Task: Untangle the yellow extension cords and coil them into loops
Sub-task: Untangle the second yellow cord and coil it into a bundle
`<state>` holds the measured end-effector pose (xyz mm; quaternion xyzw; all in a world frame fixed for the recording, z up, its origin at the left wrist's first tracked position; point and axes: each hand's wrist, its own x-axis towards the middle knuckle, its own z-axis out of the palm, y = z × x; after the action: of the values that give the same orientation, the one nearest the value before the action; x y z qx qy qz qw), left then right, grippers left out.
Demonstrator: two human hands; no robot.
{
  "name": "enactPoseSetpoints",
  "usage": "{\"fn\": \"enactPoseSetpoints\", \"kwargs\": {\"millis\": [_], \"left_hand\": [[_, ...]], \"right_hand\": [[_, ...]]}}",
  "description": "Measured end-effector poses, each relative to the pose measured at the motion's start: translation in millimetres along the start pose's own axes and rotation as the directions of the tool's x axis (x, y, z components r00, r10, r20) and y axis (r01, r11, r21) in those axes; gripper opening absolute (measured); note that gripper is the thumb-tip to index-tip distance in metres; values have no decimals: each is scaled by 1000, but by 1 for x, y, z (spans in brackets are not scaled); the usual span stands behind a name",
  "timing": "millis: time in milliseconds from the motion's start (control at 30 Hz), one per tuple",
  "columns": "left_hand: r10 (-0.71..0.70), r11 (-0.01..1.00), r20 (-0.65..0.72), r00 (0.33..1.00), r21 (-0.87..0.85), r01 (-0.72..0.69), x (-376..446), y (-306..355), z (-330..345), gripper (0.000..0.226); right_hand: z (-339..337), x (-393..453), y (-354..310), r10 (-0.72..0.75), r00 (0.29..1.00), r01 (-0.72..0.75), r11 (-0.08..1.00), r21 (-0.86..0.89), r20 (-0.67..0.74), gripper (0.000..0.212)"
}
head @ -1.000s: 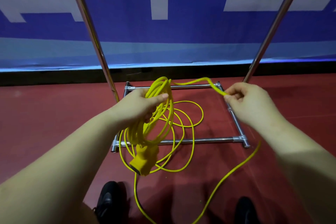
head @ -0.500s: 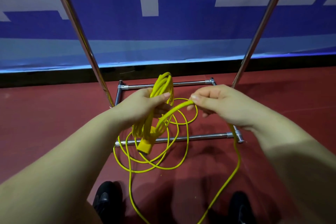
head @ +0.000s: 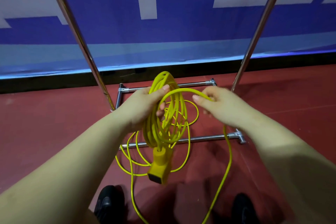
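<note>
My left hand [head: 141, 108] grips a bundle of several loops of the yellow extension cord [head: 164, 114] near its top. The loops hang down from it, and the cord's yellow socket end [head: 159, 166] dangles below them. My right hand [head: 221, 106] pinches a strand of the same cord that arches over to the bundle. From my right hand the cord drops along my wrist and runs down to the floor. More loose turns of cord [head: 132, 162] lie on the floor under the bundle.
A chrome rack frame [head: 201, 139] stands on the red floor, with two slanted poles [head: 76, 29] rising at left and right. A blue and white banner [head: 163, 14] hangs behind it. My two black shoes [head: 107, 203] show at the bottom edge.
My right hand has come in from the right to close beside the bundle, laying a new arch of cord toward my left hand. The socket end has swung lower.
</note>
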<state>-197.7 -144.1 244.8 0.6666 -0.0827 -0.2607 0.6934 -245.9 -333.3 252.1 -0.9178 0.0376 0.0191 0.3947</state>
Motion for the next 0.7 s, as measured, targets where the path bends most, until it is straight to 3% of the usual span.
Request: {"fn": "enactPoseSetpoints", "kwargs": {"millis": [33, 100, 200, 300, 400, 533, 700], "left_hand": [[-3, 1000, -7, 1000, -4, 3, 0, 1, -3, 31], [-5, 1000, -16, 1000, 25, 6, 1, 1, -9, 32], [1, 997, -26, 1000, 75, 1, 1, -1, -10, 33], [-3, 994, -8, 1000, 107, 4, 0, -3, -7, 35], [-36, 992, 47, 998, 119, 30, -4, -5, -3, 37], [-68, 982, 76, 995, 181, 53, -9, -8, 3, 39], [-74, 982, 111, 991, 180, 54, -12, -13, 8, 40]], "right_hand": [[-4, -1, -3, -47, 997, 55, 987, 154, -55, 13], [-13, -4, -8, -128, 988, 153, 873, 464, -86, 17], [-15, -6, -10, -179, 978, 209, 765, 609, -111, 17], [-9, -3, -11, -108, 976, 202, 783, 589, -191, 14], [-10, 1, -9, -122, 966, 215, 865, 453, -226, 16], [-5, 2, -8, -198, 974, 218, 949, 228, -108, 18], [5, 2, -9, -187, 978, 200, 965, 171, -88, 12]]}}
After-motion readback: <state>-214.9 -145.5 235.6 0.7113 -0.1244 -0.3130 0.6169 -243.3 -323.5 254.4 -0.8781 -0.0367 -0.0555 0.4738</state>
